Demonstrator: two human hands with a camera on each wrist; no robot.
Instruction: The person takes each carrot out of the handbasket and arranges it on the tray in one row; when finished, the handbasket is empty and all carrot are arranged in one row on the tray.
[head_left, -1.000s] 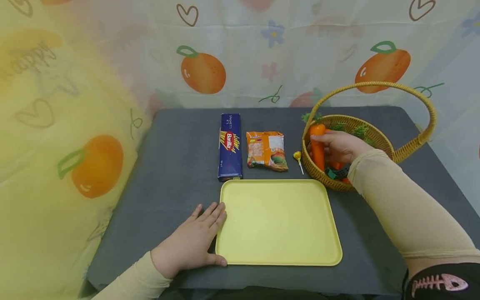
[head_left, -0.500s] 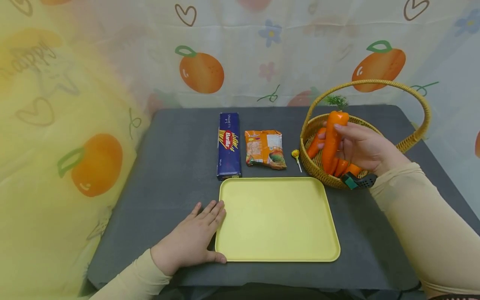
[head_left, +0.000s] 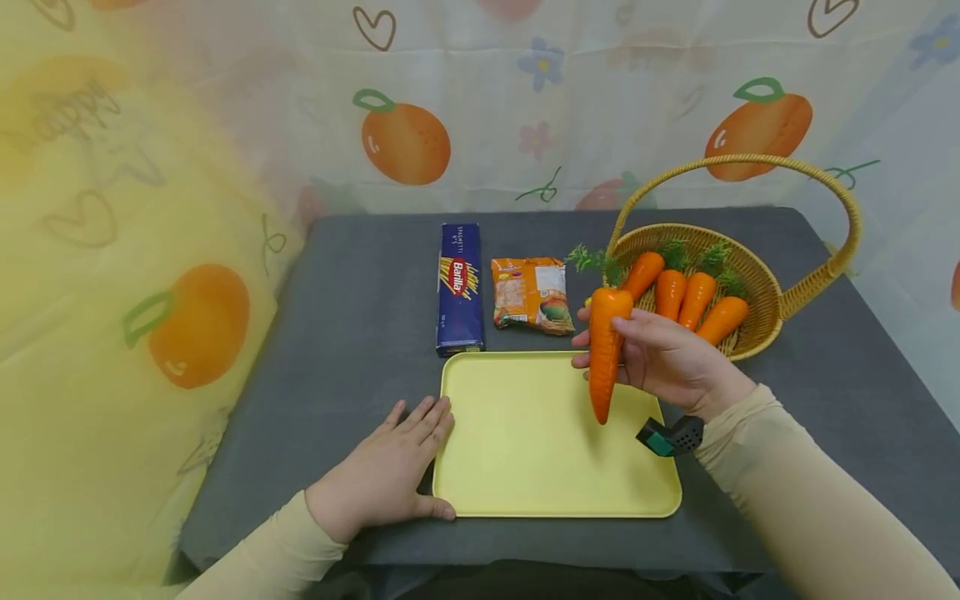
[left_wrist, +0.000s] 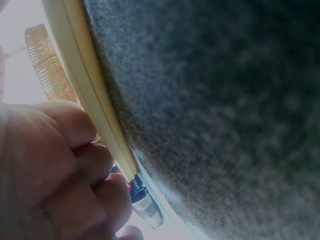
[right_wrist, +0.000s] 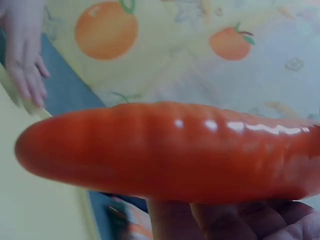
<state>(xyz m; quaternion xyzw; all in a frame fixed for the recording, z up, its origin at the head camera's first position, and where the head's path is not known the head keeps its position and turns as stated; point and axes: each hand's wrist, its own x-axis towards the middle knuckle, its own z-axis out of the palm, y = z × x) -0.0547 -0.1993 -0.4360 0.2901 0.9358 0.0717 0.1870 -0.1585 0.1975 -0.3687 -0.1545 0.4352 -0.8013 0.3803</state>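
Observation:
In the head view my right hand [head_left: 667, 354] holds a carrot [head_left: 606, 350] between thumb and fingers, above the upper right part of a yellow tray [head_left: 525, 467]. The carrot's tip points down and its green top is up. It fills much of the right wrist view, where fingers [right_wrist: 175, 220] lie beneath it. My left hand [head_left: 382, 475] rests with straight fingers against the tray's left edge, the thumb at the lower left corner. Several more carrots [head_left: 697, 298] lie in a wicker basket [head_left: 765, 292] with a tall handle, to the right behind the tray.
Behind the tray stand a blue spaghetti box [head_left: 459, 292] and an orange snack bag [head_left: 531, 293]. A lollipop [head_left: 588, 302] is mostly hidden behind the right hand and carrot. Everything is on a grey-covered table [head_left: 360, 333], with a printed curtain [head_left: 480, 108] behind.
My right hand has lifted the carrot out of the basket and carried it left and nearer, over the tray. The left hand has stayed at the tray's edge.

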